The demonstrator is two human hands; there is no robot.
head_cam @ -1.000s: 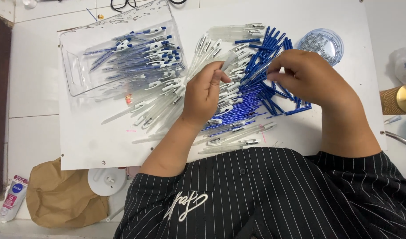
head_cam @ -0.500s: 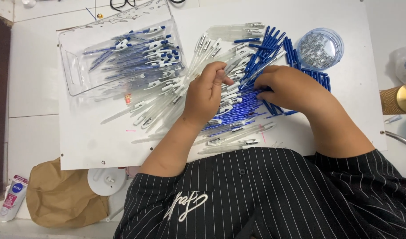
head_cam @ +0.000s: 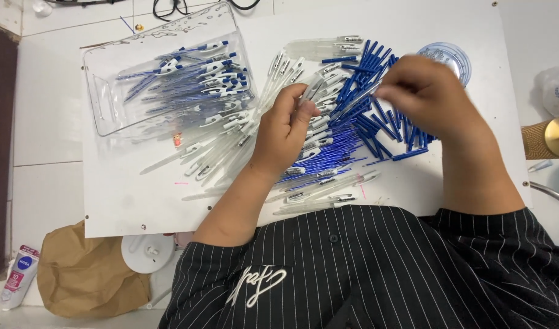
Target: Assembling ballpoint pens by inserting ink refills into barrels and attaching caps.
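Clear plastic barrels (head_cam: 230,152) and blue refills (head_cam: 328,155) cover the white board (head_cam: 121,207) in the head view, with blue caps (head_cam: 383,122) fanned out at about two o'clock from the middle of the heap. The left hand (head_cam: 283,131) rests on the pile at centre, fingers curled together around what looks like a barrel, though exactly what it grips is hidden. The right hand (head_cam: 435,100), blurred, hovers at two o'clock over the caps; its fingertips seem pinched on a thin part, but I cannot tell for sure. A clear tray (head_cam: 109,103) at ten o'clock holds finished pens (head_cam: 194,82). A round lid (head_cam: 453,58) lies just beyond the right hand. These parts are probably light, stiff and smooth, so they roll and slip easily; the refills likely bend a little. Each is best pinched mid-length between thumb and forefinger.
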